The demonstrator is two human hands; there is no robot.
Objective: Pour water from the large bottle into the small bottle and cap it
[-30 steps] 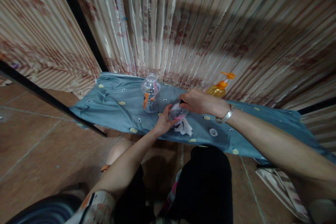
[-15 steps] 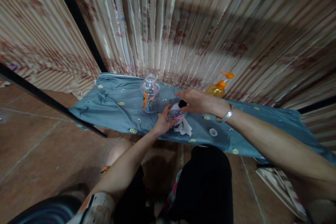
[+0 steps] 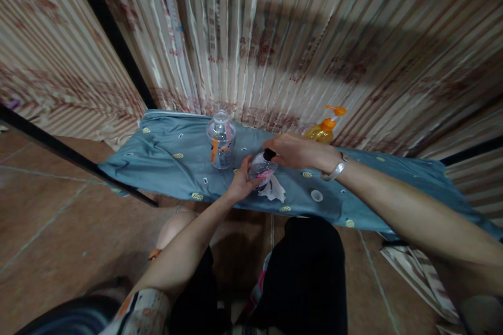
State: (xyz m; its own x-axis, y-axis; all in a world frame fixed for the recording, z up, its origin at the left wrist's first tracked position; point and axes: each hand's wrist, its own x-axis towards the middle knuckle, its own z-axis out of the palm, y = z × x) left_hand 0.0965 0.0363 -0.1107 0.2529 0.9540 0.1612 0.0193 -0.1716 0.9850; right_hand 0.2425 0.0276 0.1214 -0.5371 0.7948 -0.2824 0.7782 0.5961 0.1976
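A clear plastic bottle (image 3: 259, 164) with a pink label and a black cap (image 3: 269, 155) stands on the cloth-covered bench, tilted slightly. My left hand (image 3: 241, 183) wraps round its body from the left. From the right, my right hand (image 3: 293, 150) closes its fingers at the black cap; part of the grip is hidden behind the hand. Against the bottle's foot lies a crumpled white tissue (image 3: 274, 189). To the left is a larger clear bottle (image 3: 221, 141) with an orange mark and an uncapped neck. Behind my right hand sits an orange pump bottle (image 3: 321, 132) with amber liquid.
A small translucent round lid (image 3: 316, 196) lies right of the tissue. The bench has a blue-grey patterned cloth (image 3: 184, 167). A striped curtain (image 3: 251, 52) hangs close behind it, and dark metal bars (image 3: 113, 36) frame the left side. My knees are near the front edge.
My right hand's fingers have drawn in around the black cap, where they were more stretched out over it. My left hand keeps its hold; the whole view has shifted slightly.
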